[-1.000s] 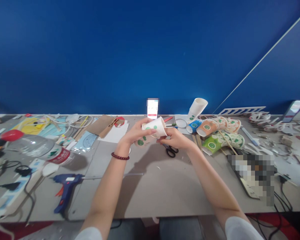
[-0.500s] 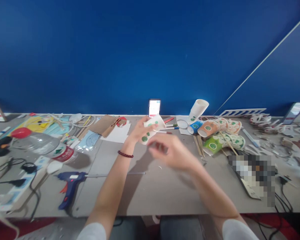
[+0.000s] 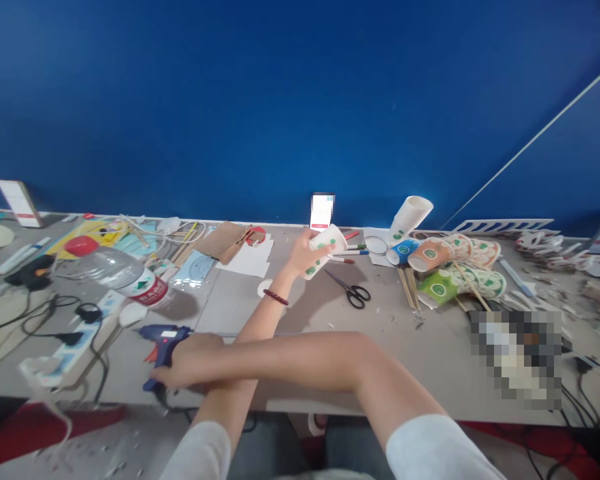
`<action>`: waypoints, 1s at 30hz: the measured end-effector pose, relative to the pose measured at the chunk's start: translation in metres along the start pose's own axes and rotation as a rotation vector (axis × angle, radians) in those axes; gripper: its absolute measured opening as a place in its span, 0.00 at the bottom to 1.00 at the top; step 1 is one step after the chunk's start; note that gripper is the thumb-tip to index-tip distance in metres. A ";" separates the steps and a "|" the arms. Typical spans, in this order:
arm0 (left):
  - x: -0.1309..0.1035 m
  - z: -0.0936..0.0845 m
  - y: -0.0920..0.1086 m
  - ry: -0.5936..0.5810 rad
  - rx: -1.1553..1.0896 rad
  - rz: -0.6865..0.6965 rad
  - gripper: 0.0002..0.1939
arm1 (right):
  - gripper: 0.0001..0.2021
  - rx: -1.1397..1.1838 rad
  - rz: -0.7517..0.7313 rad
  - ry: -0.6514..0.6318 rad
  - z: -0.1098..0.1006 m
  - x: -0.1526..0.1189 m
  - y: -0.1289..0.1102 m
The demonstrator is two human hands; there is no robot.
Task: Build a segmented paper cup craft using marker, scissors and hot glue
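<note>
My left hand (image 3: 300,255) is closed around a white paper cup (image 3: 329,241) with green dots, which it holds tilted above the table. Crossing over my left forearm, my right hand (image 3: 193,360) grips the handle of a blue glue gun (image 3: 164,343) with an orange trigger. Part of that handle is hidden by the fingers. A glue stick sticks out from the back of the gun. Black scissors (image 3: 355,293) lie to the right of the cup, and a small white disc (image 3: 267,288) lies beside my left wrist.
To the left are a plastic bottle (image 3: 130,280) with a red cap and a power strip (image 3: 87,340) with black cables. Patterned paper cups (image 3: 435,287) lie at the right near wooden sticks (image 3: 409,288). A phone (image 3: 322,211) leans on the blue wall.
My right hand has moved from beside the cup to the glue gun at the left and taken hold of it. The scissors and white disc now show. The view has shifted left.
</note>
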State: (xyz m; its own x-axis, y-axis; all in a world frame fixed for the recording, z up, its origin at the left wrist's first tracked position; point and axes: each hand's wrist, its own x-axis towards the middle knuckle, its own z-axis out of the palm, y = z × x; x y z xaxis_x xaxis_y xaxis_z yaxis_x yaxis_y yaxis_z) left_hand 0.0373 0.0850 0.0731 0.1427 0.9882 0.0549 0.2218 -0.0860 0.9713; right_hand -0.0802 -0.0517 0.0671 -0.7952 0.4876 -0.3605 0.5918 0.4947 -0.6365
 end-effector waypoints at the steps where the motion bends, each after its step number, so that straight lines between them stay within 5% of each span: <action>1: 0.000 0.003 -0.001 0.012 0.036 0.031 0.18 | 0.26 -0.013 0.021 -0.045 0.002 0.005 -0.001; 3: 0.000 0.009 -0.003 0.035 0.120 0.093 0.18 | 0.26 0.064 0.093 -0.205 0.005 0.015 -0.001; 6: -0.003 0.019 -0.003 0.040 0.203 0.131 0.20 | 0.27 0.167 0.175 -0.275 0.009 0.029 -0.002; 14: -0.006 0.025 -0.001 0.019 0.176 0.146 0.20 | 0.29 -0.067 0.126 0.035 0.022 0.034 -0.007; 23: -0.007 0.023 0.002 -0.038 0.017 0.038 0.19 | 0.21 0.261 0.053 -0.108 0.022 0.010 -0.013; 30: -0.016 0.026 0.021 -0.087 -0.205 -0.070 0.17 | 0.24 0.602 -0.072 -0.169 0.012 -0.022 -0.029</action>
State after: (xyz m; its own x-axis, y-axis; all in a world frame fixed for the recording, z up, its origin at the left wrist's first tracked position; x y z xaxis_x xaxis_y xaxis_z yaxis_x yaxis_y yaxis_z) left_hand 0.0652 0.0642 0.0870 0.2189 0.9754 -0.0255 0.0349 0.0182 0.9992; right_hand -0.0813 -0.0859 0.0852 -0.8693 0.3237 -0.3736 0.3968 0.0062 -0.9179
